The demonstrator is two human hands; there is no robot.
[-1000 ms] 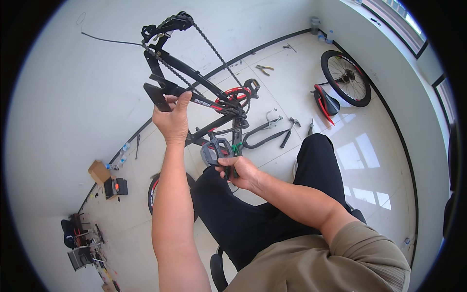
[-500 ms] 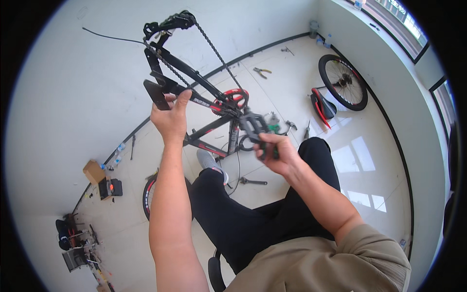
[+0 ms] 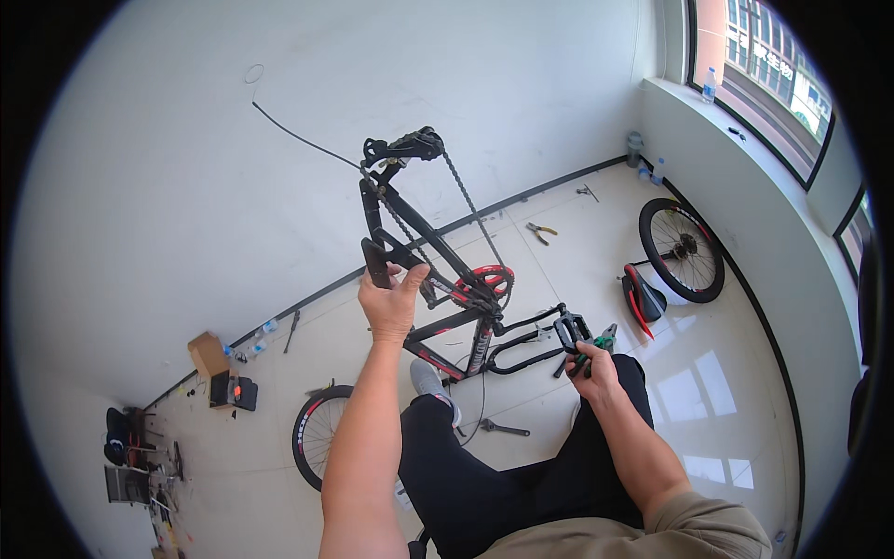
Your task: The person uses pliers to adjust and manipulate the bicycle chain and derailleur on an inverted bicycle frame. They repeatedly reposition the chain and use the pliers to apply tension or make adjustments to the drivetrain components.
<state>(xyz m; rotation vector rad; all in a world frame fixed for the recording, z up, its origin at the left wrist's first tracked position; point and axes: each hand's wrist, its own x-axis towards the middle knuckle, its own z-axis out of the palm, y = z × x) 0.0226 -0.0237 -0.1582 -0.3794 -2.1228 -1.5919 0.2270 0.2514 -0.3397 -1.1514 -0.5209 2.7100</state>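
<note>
A black and red bicycle frame [image 3: 477, 347] without wheels stands tilted in front of me. My left hand [image 3: 389, 303] is closed round its rear part, beside a flat black piece [image 3: 375, 265], with the thumb along the stay. My right hand [image 3: 594, 373] pinches a black pedal [image 3: 571, 330] at the end of a crank arm [image 3: 531, 318]. A green-handled tool [image 3: 606, 337] shows right behind this hand; whether the fingers touch it, I cannot tell. The chain [image 3: 467, 194] runs from the derailleur [image 3: 407, 146] to the red chainring [image 3: 484, 279].
An adjustable wrench [image 3: 506, 428] lies by my feet. Pliers [image 3: 540, 233], a red and black saddle [image 3: 643, 303] and a wheel [image 3: 682, 250] are on the floor to the right. Another wheel [image 3: 319, 438] lies at left, near an open cardboard box [image 3: 209, 355].
The pedal and my right hand have swung out rightward from near the chainring. My left hand keeps its hold on the frame. The whole view has shifted, tilting up somewhat.
</note>
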